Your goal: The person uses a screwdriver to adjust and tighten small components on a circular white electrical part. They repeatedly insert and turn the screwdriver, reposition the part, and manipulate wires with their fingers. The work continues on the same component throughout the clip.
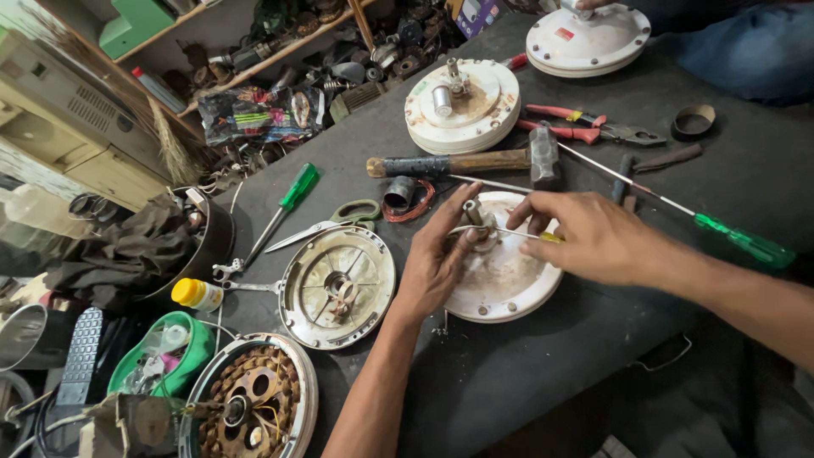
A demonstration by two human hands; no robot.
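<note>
Nearest us, at seven o'clock, sits a round stator with rusty copper-brown windings point(248, 407), and just above it an open grey metal motor cover with spokes point(339, 287). At the centre of the dark work table point(509, 373) lies the round white motor housing plate point(504, 276) we are working on. Our left hand point(437, 259) rests on its nine o'clock edge, fingers loosely curled up toward the short metal shaft point(473, 212) at its middle, touching it rather than gripping it. Our right hand point(593, 237) comes in from three o'clock, thumb and forefinger pinched shut on a thin metal rod with a yellow tip point(521, 235) that reaches to the shaft. Beyond, at twelve o'clock, a wooden-handled hammer point(466, 163) lies crosswise. At ten o'clock lies a green-handled screwdriver point(288, 203). Farther off, a second white housing point(462, 106) sits beside red-handled pliers point(585, 125). At one o'clock, a third white housing point(588, 41) lies before another person's blue-clad leg point(746, 51).
</note>
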